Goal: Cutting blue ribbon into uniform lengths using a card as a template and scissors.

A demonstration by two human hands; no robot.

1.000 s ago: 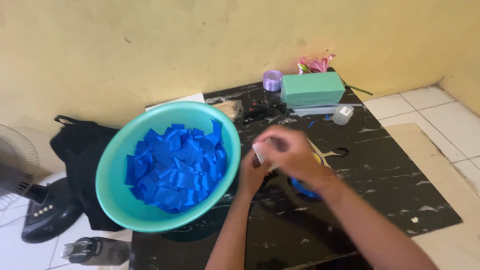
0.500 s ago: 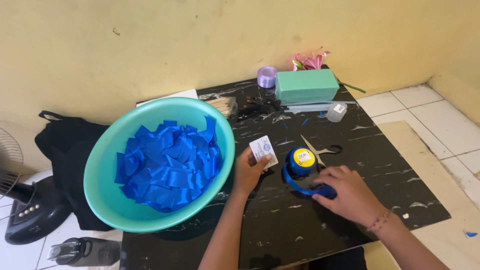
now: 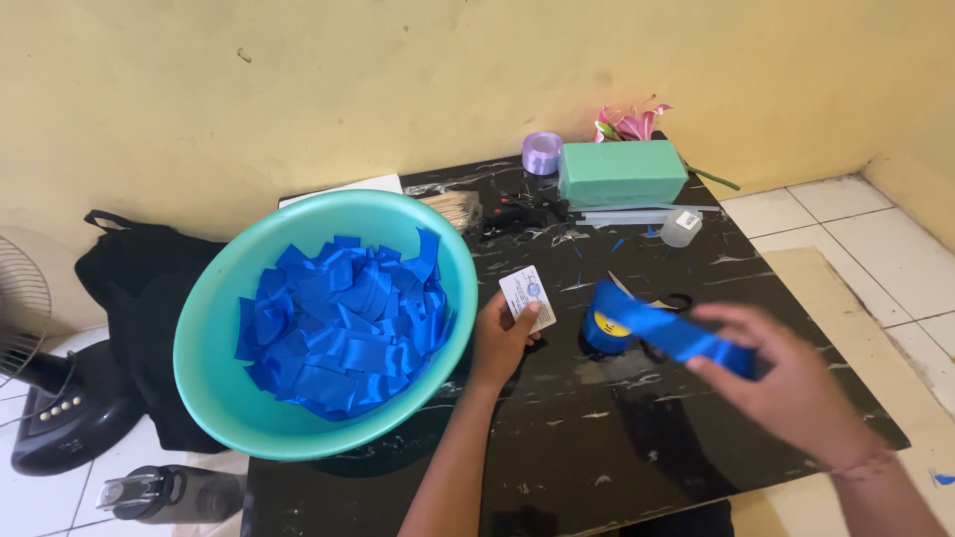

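Since the earlier frame the right hand [image 3: 791,383] has lifted off the table and drawn a blue ribbon [image 3: 686,336] out from its roll [image 3: 609,323]. Fingers closed on the ribbon end; motion blur hides the exact grip. Left hand [image 3: 502,338], fingers pinched on a small white card [image 3: 527,296], held upright just beside the roll. Scissors [image 3: 668,300] behind the ribbon, mostly covered. Teal basin [image 3: 214,318] of cut blue pieces [image 3: 343,323] at left, overhanging the black table [image 3: 617,447]. Far edge: green foam block [image 3: 622,171], purple ribbon spool [image 3: 542,152], pink flowers [image 3: 629,121] partly hidden behind the block. Fan [image 3: 30,328] cut off at left.
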